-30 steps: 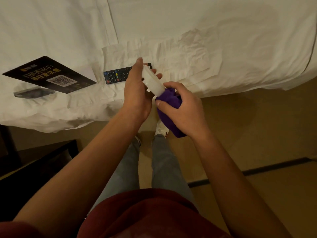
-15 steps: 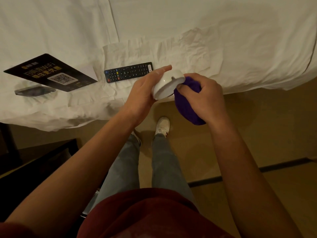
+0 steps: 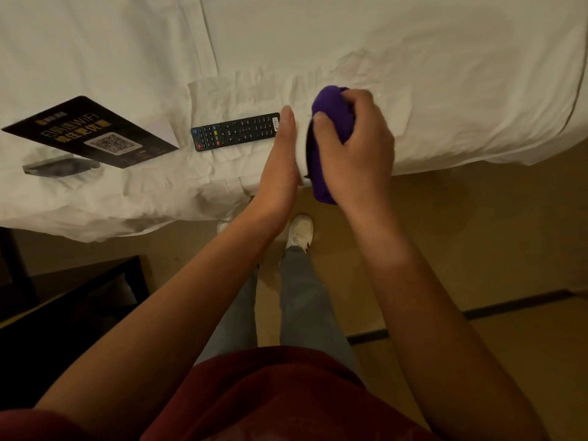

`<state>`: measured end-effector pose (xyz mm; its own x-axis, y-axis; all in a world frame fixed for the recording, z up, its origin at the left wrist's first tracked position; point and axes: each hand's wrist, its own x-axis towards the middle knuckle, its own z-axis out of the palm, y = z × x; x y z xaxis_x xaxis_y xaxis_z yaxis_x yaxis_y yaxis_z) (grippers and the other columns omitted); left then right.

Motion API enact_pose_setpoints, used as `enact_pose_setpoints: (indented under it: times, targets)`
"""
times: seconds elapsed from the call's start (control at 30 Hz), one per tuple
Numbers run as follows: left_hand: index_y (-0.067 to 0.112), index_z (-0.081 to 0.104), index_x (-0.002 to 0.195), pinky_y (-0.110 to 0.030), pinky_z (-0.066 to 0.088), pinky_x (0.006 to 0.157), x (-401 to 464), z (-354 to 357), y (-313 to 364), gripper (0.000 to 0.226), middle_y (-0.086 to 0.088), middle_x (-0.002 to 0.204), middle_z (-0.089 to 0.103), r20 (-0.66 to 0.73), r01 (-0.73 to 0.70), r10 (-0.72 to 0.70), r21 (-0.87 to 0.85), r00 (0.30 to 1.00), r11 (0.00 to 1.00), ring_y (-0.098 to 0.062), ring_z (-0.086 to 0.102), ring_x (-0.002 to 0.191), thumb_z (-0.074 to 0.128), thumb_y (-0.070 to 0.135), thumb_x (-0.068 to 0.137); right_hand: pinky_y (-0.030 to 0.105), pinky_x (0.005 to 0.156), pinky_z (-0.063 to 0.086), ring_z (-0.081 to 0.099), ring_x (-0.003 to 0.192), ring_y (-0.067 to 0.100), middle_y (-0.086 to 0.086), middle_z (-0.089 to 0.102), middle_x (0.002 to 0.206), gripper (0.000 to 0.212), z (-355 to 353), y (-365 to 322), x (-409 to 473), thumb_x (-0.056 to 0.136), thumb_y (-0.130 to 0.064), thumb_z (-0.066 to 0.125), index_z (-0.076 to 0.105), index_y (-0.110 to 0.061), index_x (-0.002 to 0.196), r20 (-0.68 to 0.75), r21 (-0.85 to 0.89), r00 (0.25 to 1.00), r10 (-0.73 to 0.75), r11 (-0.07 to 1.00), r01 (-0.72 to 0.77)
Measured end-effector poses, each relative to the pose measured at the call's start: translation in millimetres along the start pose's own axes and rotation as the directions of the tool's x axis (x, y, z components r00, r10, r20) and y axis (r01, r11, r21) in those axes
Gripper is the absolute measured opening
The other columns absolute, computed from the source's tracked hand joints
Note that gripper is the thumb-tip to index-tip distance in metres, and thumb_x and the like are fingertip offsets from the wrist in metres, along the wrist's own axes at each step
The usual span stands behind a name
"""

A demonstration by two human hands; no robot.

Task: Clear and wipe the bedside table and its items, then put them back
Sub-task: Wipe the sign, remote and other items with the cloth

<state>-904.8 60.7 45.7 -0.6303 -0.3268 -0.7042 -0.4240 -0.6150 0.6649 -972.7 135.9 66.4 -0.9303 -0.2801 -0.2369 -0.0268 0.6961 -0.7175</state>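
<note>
Curling round a bunched purple cloth (image 3: 332, 122), the fingers (image 3: 318, 117) of my right hand (image 3: 353, 151) grip it tight and press it against a white round object (image 3: 301, 144) sandwiched between my two hands. My left hand (image 3: 280, 160) lies flat along the object's other side, fingers straight and together, pointing away from me toward the bed. Only a thin white sliver of that object shows between palm and cloth, running away from me along the line of my left hand; its shape and which way it faces I cannot make out. The cloth's long axis runs the same way, one end bulging above my knuckles, the other hanging below the heel of my hand.

Both hands hover over the near edge of the white rumpled bed sheet (image 3: 413, 58). Just left of my left fingertips lies a long black remote control (image 3: 235, 131) on the sheet, its length running left to right. Further left rests a black printed card with a QR code (image 3: 92, 132), tilted, overlapping a white sheet of paper (image 3: 164, 132). Below the card sits a dark flat object (image 3: 60, 165), too dim to identify. In the lower left corner the dark wooden bench (image 3: 63, 300) is cut off by the frame.
</note>
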Motion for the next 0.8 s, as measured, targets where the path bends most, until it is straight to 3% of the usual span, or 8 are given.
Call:
enact_pose_setpoints:
  times: [0.13, 0.23, 0.3, 0.43, 0.53, 0.6, 0.7, 0.8]
  targets:
    - [0.024, 0.075, 0.113, -0.021, 0.058, 0.082, 1.3, -2.3, -5.3, 0.052, -0.004, 0.106, 0.079, -0.076, 0.001, 0.003, 0.053, 0.997, 0.999, -0.011, 0.074, 0.101, 0.033, 0.054, 0.107, 0.028, 0.09, 0.053, 0.064, 0.107, 0.011, -0.002, 0.067, 0.121, 0.036, 3.3, 7.9, -3.5, 0.101, -0.033, 0.06, 0.062, -0.019, 0.134, 0.096, 0.027, 0.993, 0.068, 0.997, -0.071]
    - [0.011, 0.059, 0.138, -0.038, 0.048, 0.111, 3.0, -1.2, -13.9, 0.065, -0.013, 0.133, 0.067, -0.069, -0.003, 0.013, 0.153, 0.998, 0.988, -0.02, 0.063, 0.127, 0.027, 0.058, 0.107, 0.018, 0.072, 0.05, 0.065, 0.085, 0.001, -0.009, 0.07, 0.096, 0.019, 1.3, 15.1, -17.4, 0.1, -0.029, 0.061, 0.069, -0.021, 0.115, 0.147, 0.13, 0.987, 0.066, 0.988, -0.085]
    - [0.011, 0.057, 0.142, -0.044, 0.042, 0.117, 5.4, -1.6, -13.1, 0.066, -0.013, 0.14, 0.063, -0.078, 0.038, -0.026, 0.163, 0.997, 0.986, -0.021, 0.059, 0.132, 0.03, 0.059, 0.106, 0.012, 0.061, 0.045, 0.065, 0.072, -0.001, -0.014, 0.068, 0.079, 0.009, -1.5, 19.6, -25.1, 0.099, -0.028, 0.063, 0.071, -0.025, 0.098, 0.201, 0.192, 0.977, 0.072, 0.975, -0.111]
    - [0.022, 0.075, 0.108, -0.034, 0.054, 0.097, 15.3, -16.7, -12.5, 0.052, -0.001, 0.099, 0.08, -0.007, 0.155, -0.157, 0.201, 0.988, 0.967, -0.011, 0.075, 0.095, 0.039, 0.06, 0.103, 0.017, 0.055, 0.049, 0.071, 0.074, 0.006, -0.009, 0.075, 0.082, 0.014, -15.6, 29.5, -23.2, 0.09, -0.039, 0.069, 0.077, -0.029, 0.096, 0.42, 0.187, 0.9, 0.117, 0.959, -0.212]
    - [0.023, 0.076, 0.1, -0.036, 0.052, 0.099, 18.8, -24.5, -11.5, 0.049, -0.001, 0.093, 0.08, 0.018, 0.173, -0.181, 0.23, 0.983, 0.958, -0.013, 0.074, 0.092, 0.045, 0.06, 0.101, 0.016, 0.052, 0.048, 0.071, 0.071, 0.004, -0.014, 0.074, 0.078, 0.01, -20.6, 33.1, -18.6, 0.089, -0.038, 0.071, 0.075, -0.042, 0.08, 0.576, 0.14, 0.815, 0.068, 0.974, -0.181]
    - [0.023, 0.076, 0.101, -0.039, 0.05, 0.104, 19.4, -26.3, -11.6, 0.049, -0.002, 0.095, 0.079, 0.021, 0.171, -0.18, 0.226, 0.983, 0.959, -0.016, 0.073, 0.096, 0.045, 0.061, 0.1, 0.016, 0.053, 0.049, 0.071, 0.071, 0.003, -0.014, 0.075, 0.078, 0.01, -22.8, 32.9, -12.5, 0.09, -0.039, 0.072, 0.075, -0.041, 0.08, 0.642, 0.072, 0.762, 0.084, 0.983, -0.169]
    - [0.023, 0.075, 0.108, -0.039, 0.055, 0.1, 19.5, -26.3, -12.8, 0.055, -0.004, 0.102, 0.079, -0.001, 0.151, -0.155, 0.241, 0.988, 0.959, -0.017, 0.074, 0.099, 0.04, 0.064, 0.101, 0.017, 0.058, 0.046, 0.068, 0.075, 0.003, -0.012, 0.072, 0.081, 0.008, -22.3, 36.4, -1.8, 0.091, -0.041, 0.069, 0.073, -0.035, 0.089, 0.568, -0.077, 0.815, 0.114, 0.993, -0.086]
    - [0.03, 0.077, 0.085, -0.018, 0.056, 0.061, 19.8, -21.7, -15.2, 0.059, 0.007, 0.077, 0.079, 0.001, 0.105, -0.109, 0.271, 0.994, 0.957, -0.002, 0.073, 0.069, 0.033, 0.065, 0.103, 0.018, 0.061, 0.044, 0.064, 0.079, 0.005, -0.012, 0.071, 0.086, 0.015, -13.2, 35.7, 0.5, 0.095, -0.038, 0.063, 0.074, -0.03, 0.102, 0.354, -0.134, 0.931, 0.083, 0.99, -0.037]
